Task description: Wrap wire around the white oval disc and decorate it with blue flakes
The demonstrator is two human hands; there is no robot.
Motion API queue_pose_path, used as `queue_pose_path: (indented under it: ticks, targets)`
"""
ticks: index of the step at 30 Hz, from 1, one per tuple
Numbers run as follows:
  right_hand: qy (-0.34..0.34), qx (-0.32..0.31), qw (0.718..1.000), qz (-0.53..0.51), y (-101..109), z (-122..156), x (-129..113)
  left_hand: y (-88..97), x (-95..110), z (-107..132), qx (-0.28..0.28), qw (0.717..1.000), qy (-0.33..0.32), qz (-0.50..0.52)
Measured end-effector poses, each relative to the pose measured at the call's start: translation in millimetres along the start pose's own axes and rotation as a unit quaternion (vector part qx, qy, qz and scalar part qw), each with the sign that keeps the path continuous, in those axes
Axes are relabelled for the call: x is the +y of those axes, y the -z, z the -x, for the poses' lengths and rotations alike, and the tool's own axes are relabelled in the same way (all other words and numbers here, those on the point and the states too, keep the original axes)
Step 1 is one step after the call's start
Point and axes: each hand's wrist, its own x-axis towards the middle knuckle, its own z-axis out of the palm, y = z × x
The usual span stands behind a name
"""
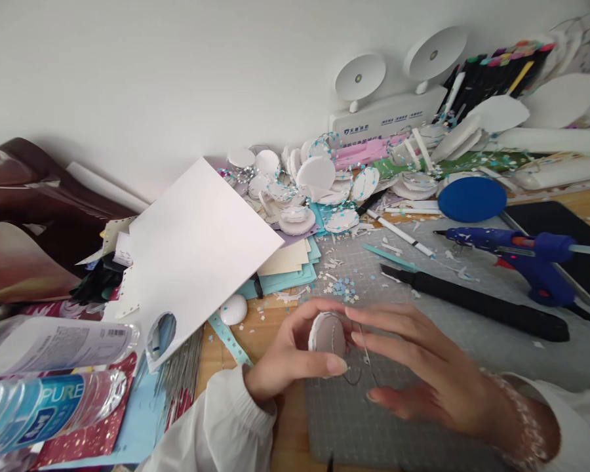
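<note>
My left hand (295, 357) is closed around the edge of a small round white disc (330, 337), thumb in front and fingers behind. A thin wire (356, 380) runs across the disc and loops out to its right. My right hand (417, 367) is beside that loop, fingers stretched and thumb apart; its fingertips are by the wire, and whether they touch it I cannot tell. Under both hands lies a grey gridded cutting mat (388, 426). Beyond them are a black-handled craft knife (486, 305) and scattered small star-shaped bits (341, 288).
At right lies a blue hot glue gun (516, 246) near a blue round lid (472, 198). White discs (317, 174) are piled along the wall. A white board (196, 242) leans at left, above a bundle of wires (179, 373) and a plastic bottle (54, 403).
</note>
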Motion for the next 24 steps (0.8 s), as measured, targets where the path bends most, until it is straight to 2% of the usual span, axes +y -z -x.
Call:
queue_pose_path:
  ticks: [11, 19, 24]
  targets:
    - [0.037, -0.02, 0.999, 0.001, 1.5, -0.9, -0.7, -1.7, -2.5, 0.1, -0.012, 0.998, 0.017, 0.053]
    - [0.047, -0.018, 0.999, 0.009, -0.2, -4.1, -0.8, 0.7, -6.0, 1.0, 0.04, 0.993, 0.069, 0.088]
    - [0.056, -0.019, 0.998, 0.022, -1.4, -6.0, -0.1, -1.2, -7.1, -2.7, 0.002, 0.992, 0.07, 0.1]
